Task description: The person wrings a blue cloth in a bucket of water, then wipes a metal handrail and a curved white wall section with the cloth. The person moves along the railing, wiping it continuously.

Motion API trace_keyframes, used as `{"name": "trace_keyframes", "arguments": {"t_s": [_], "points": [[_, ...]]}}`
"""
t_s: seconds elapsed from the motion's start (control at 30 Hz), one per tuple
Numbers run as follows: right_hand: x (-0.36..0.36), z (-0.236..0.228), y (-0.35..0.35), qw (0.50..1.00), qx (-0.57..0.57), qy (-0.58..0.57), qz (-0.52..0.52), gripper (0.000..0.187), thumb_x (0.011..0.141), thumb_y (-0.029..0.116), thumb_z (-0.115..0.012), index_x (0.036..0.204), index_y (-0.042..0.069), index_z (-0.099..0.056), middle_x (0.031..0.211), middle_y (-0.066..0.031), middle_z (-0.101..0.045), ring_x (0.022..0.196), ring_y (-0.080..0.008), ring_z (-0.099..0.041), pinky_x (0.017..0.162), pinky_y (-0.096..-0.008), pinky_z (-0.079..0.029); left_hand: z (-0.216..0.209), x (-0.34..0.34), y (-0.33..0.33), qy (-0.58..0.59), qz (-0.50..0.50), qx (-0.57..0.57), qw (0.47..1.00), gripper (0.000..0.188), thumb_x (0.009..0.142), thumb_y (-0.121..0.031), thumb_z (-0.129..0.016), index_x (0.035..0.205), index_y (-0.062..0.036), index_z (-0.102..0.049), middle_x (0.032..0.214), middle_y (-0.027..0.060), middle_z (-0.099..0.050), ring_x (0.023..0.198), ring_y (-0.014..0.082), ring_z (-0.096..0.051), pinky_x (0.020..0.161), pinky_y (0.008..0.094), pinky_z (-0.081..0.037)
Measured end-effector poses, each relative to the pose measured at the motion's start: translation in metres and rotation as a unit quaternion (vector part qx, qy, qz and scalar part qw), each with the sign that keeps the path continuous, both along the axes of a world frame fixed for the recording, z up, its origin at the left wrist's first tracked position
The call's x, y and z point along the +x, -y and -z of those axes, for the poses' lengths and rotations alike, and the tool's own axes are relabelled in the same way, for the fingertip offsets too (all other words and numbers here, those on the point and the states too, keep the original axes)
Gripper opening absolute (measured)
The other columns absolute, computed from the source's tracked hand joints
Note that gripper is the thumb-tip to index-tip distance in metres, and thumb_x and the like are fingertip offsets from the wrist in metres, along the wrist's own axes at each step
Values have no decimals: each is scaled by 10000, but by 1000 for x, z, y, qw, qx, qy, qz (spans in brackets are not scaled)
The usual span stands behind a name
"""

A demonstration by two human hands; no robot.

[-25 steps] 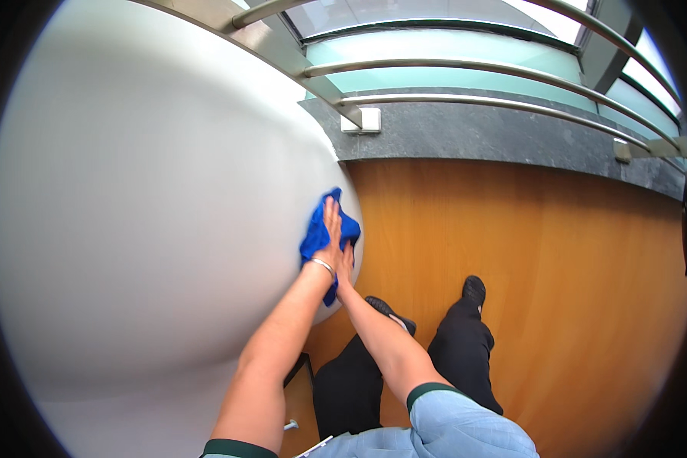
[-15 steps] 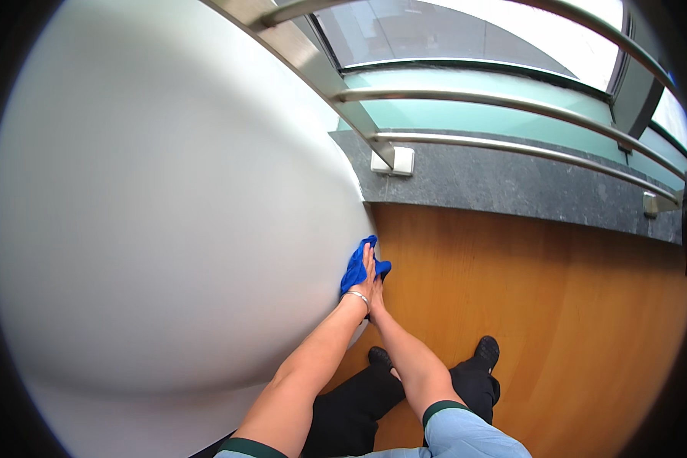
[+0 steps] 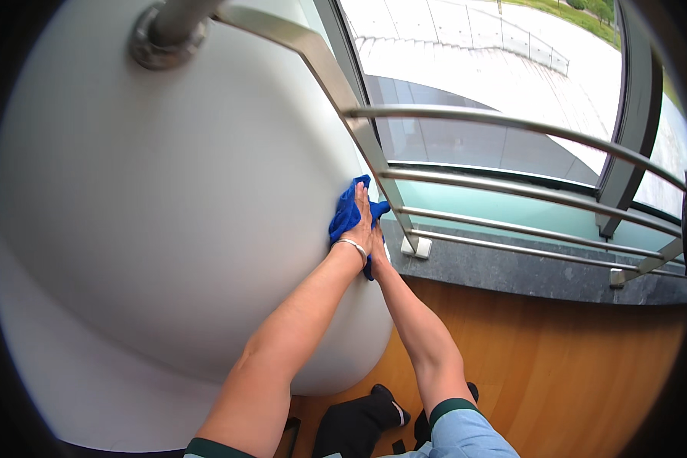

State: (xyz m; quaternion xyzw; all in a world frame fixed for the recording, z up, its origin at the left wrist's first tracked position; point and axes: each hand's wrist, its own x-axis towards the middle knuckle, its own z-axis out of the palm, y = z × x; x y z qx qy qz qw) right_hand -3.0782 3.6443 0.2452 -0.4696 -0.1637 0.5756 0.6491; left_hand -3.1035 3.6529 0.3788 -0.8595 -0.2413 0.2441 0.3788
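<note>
Left hand [image 3: 364, 217]: fingers straight, laid flat on blue cloth [image 3: 345, 217]. Right hand [image 3: 378, 244]: just beside, partly hidden behind left one; can't tell if its fingers bend. Cloth sits against big round white wall [image 3: 229, 229], near its right edge. Silver bracelet [image 3: 351, 244] below left hand. Metal railing [image 3: 370, 149] just right of cloth. Under railing, grey stone ledge [image 3: 504, 267]. Lower, brown wood floor [image 3: 542, 343], black shoe [image 3: 385, 395].

Cloth [image 3: 346, 216] creased fabric; wall [image 3: 206, 214] smooth, matt; railing [image 3: 466, 115] brushed mtl; flr [image 3: 542, 359] wood-look, slight sheen; ledge [image 3: 504, 269] stone-look.
</note>
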Motion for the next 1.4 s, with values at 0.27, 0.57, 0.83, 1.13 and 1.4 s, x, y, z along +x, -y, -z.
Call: {"name": "trace_keyframes", "arguments": {"t_s": [0.27, 0.57, 0.83, 1.13, 1.4], "points": [[13, -126, -78, 953, 22, 269, 139, 592, 1011, 415, -215, 1509, 100, -159, 1573, -124, -138, 1447, -317, -108, 1178, -389, -105, -168, 10, -36, 177, 88, 43, 979, 678, 863, -308, -499, 1387, 95, -352, 1542, 249, -138, 1447, 404, -27, 1179, 509, -10], [-7, -296, -38, 916, 77, 323, 228, 548, 962, 283, -377, 1448, 44, -296, 1525, -185, -237, 1410, -417, -170, 1151, -480, -147, -337, -54, 25, 257, 77, -78, 960, 630, 876, -224, -503, 1443, -25, -314, 1553, 149, -178, 1455, 336, -81, 1165, 484, -49], [-91, -394, 20, 924, 6, 291, 249, 661, 882, 224, -465, 1475, 59, -224, 1564, -151, -150, 1436, -391, -104, 1131, -519, -117, -411, -113, 54, 381, 77, 107, 915, 595, 792, -136, -632, 1361, -161, -460, 1367, 73, -421, 1137, 255, -439, 948, 387, -343], [-114, -535, 31, 800, 310, 435, 274, 668, 799, 136, -563, 1419, 52, -328, 1540, -234, -169, 1426, -459, -75, 1088, -630, -34, -490, -176, 64, 639, 47, 72, 764, 360, 664, 67, -617, 985, -58, -512, 936, 111, -548, 913, 342, -530, 821, 446, -427], [-34, -640, -54, 800, 220, 445, 336, 641, 898, 197, -507, 1479, 105, -252, 1567, -93, -164, 1458, -326, -78, 1094, -622, -89, -580, -104, 33, 748, 100, -66, 653, 675, 777, 31, -666, 1363, -101, -359, 878, 111, -595, 740, 257, -608, 694, 368, -512]]}}
